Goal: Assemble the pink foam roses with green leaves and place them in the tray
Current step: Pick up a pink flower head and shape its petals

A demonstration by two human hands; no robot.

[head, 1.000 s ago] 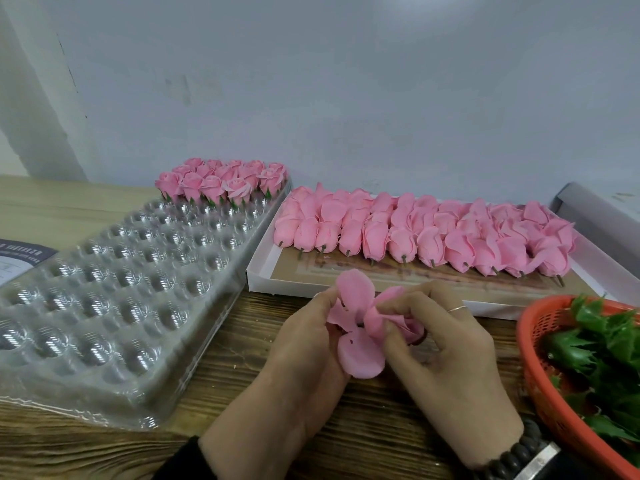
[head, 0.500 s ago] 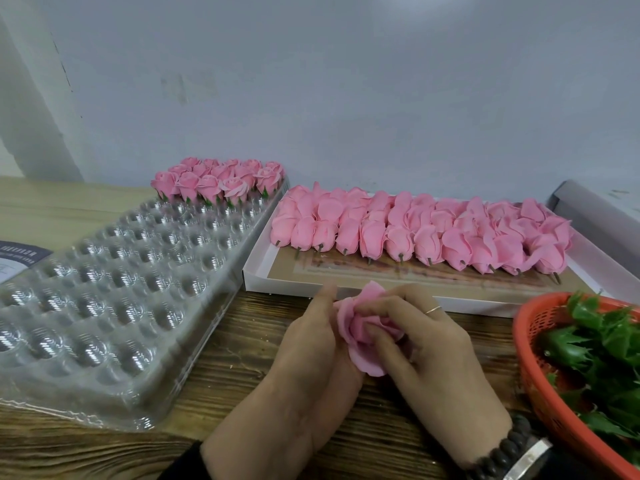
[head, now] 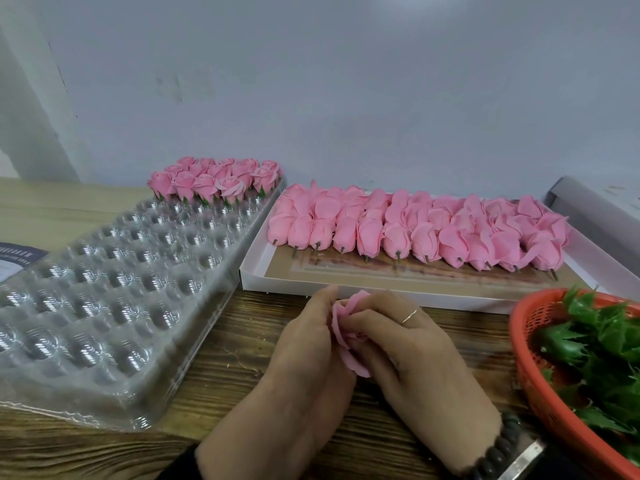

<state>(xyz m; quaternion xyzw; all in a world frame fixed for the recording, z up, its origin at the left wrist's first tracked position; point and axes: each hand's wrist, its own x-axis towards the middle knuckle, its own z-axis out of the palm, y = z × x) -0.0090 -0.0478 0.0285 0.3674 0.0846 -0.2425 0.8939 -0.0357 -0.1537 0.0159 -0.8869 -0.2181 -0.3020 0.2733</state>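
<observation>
Fingers of both hands pinch a pink rose (head: 348, 336); finished roses (head: 214, 180) fill the tray's (head: 114, 271) far end.

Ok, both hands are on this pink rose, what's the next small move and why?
Probably reach the right hand to the orange basket for a green leaf: the rose gripped with the left hand shows no green yet.
</observation>
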